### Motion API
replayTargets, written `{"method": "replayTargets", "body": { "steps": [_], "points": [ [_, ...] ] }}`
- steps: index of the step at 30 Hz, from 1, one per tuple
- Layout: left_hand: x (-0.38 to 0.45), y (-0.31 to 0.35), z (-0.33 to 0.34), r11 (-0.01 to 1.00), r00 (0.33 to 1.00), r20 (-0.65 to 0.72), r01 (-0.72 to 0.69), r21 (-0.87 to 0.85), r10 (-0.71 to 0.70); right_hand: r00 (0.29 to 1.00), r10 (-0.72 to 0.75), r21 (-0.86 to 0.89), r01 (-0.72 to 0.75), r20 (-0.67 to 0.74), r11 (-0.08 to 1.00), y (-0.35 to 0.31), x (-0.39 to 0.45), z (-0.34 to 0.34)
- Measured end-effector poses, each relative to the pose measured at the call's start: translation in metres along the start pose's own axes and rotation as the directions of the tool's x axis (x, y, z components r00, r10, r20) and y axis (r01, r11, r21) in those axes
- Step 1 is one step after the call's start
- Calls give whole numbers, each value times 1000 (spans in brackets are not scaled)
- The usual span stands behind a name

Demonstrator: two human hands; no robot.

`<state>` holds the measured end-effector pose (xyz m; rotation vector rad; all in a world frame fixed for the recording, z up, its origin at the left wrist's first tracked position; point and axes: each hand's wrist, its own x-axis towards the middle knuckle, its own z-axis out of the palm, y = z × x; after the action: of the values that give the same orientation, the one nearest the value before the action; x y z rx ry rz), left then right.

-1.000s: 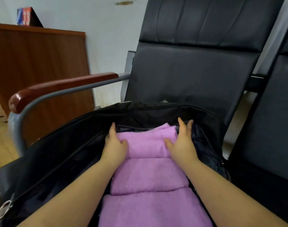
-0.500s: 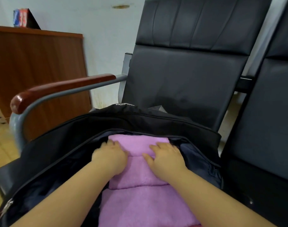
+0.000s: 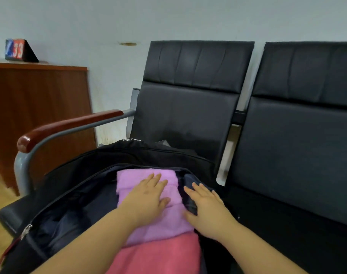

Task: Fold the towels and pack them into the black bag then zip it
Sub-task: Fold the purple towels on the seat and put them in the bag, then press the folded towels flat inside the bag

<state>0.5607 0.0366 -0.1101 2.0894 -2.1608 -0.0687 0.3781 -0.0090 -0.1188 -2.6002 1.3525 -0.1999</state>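
Left hand (image 3: 149, 196): flat, fingers straight, pressing on the purple towels (image 3: 149, 206); it grips nothing.
Right hand (image 3: 205, 209): open and spread, resting on the right edge of the black bag (image 3: 168, 155), just beside the towels.
Pink towel (image 3: 158, 256): at the near end of the bag.
Towels: in a row running away from the person.
Zipper pull (image 3: 27, 230): near left corner, closer to the left hand.

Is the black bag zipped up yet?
No, open. The black bag gapes, showing purple towels inside under the left hand.
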Motion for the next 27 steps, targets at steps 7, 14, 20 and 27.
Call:
{"method": "replayTargets", "body": {
  "steps": [7, 14, 20, 27],
  "points": [
    [-30, 170, -19, 943, 943, 33, -331, 25, 330, 977, 173, -3, -175, -127, 985, 69, -156, -55],
    [-60, 349, -27, 837, 834, 80, -540, -83, 546, 818, 472, 126, -457, -328, 880, 164, -317, -94],
    [-80, 471, -12, 735, 729, 122, -643, -216, 674, 615, 669, 192, -660, -417, 726, 240, -435, -103],
    [-90, 582, 23, 679, 696, 120, -626, -384, 708, 212, 834, 563, -650, -510, 510, 316, -526, -102]
  ]
}}
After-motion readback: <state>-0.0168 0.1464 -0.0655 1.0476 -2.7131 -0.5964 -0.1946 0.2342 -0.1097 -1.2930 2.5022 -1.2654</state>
